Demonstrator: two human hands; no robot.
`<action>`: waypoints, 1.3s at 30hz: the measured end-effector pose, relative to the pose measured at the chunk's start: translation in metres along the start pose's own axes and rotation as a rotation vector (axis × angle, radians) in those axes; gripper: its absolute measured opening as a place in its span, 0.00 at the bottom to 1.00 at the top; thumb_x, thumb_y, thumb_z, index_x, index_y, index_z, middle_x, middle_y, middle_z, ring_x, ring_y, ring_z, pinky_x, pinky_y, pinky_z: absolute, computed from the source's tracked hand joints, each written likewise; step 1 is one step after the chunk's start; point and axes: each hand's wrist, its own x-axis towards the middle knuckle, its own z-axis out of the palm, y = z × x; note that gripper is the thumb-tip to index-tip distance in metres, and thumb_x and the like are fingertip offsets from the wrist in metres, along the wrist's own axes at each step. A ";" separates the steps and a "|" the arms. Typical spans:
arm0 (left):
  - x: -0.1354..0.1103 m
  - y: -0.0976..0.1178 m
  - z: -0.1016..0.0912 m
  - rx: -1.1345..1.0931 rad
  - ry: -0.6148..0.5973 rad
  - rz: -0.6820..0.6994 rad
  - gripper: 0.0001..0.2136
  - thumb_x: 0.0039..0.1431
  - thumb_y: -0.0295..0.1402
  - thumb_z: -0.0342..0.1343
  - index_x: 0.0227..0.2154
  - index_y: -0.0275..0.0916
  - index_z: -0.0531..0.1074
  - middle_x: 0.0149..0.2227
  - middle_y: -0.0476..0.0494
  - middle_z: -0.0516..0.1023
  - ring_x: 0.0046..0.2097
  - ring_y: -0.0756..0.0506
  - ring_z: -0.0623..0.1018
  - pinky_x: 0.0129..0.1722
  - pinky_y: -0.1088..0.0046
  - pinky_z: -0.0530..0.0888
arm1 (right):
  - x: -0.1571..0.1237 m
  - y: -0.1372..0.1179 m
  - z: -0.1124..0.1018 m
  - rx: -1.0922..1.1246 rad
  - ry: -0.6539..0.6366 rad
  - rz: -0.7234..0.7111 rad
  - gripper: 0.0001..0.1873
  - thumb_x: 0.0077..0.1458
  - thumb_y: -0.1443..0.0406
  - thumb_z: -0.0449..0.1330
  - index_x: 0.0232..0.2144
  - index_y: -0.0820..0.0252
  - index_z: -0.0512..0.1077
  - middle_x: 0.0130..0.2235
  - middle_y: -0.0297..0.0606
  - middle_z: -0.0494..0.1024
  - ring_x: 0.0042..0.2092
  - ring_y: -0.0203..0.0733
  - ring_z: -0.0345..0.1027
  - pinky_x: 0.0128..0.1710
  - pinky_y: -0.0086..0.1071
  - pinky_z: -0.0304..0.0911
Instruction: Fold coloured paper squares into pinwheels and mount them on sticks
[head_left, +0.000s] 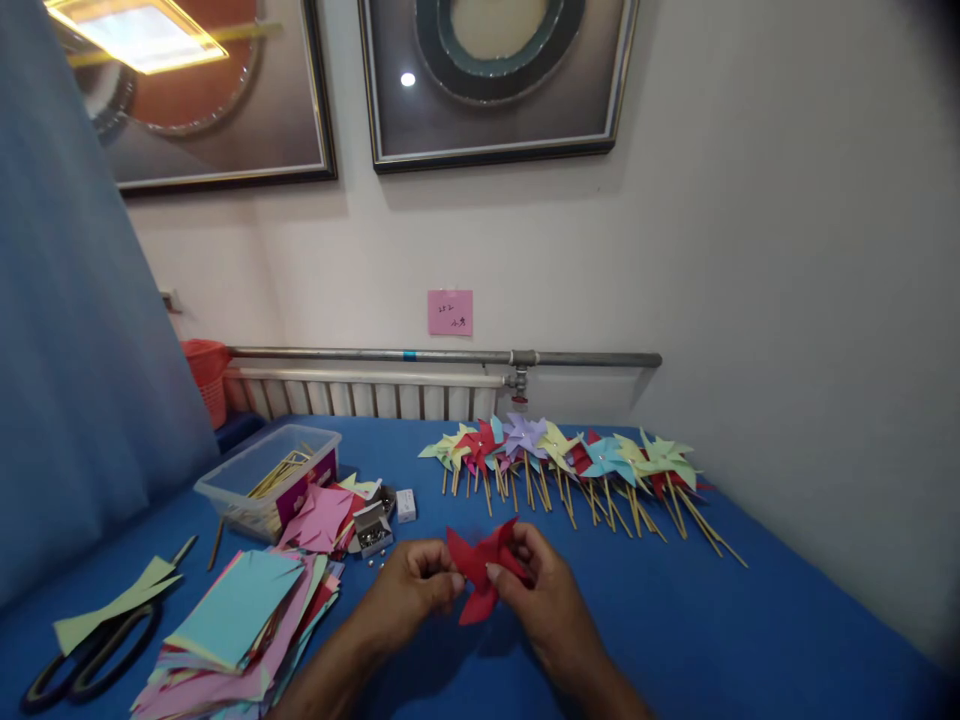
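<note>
Blue cloth [690, 620] spreads below a pale wall [765, 250]. At six o'clock in view, left hand [405, 590] and right hand [546, 592] pinch a red pinwheel [478, 570]; from it, more pinwheels [525, 437] lie toward one o'clock.

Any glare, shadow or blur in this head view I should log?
Head view: bright reflection at the top of the left framed picture, smaller hotspot on the right framed picture; head view: dark vignetting at upper right; head view: soft shadow on the blue cloth below the hands; head view: the red paper looks slightly soft in fine detail.
</note>
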 end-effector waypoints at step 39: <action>0.006 -0.029 0.004 0.157 -0.003 -0.220 0.10 0.41 0.41 0.64 0.21 0.39 0.73 0.17 0.54 0.67 0.21 0.52 0.61 0.24 0.73 0.55 | 0.023 0.059 -0.015 0.208 -0.035 0.262 0.23 0.41 0.54 0.74 0.37 0.59 0.74 0.35 0.38 0.84 0.33 0.42 0.79 0.34 0.34 0.73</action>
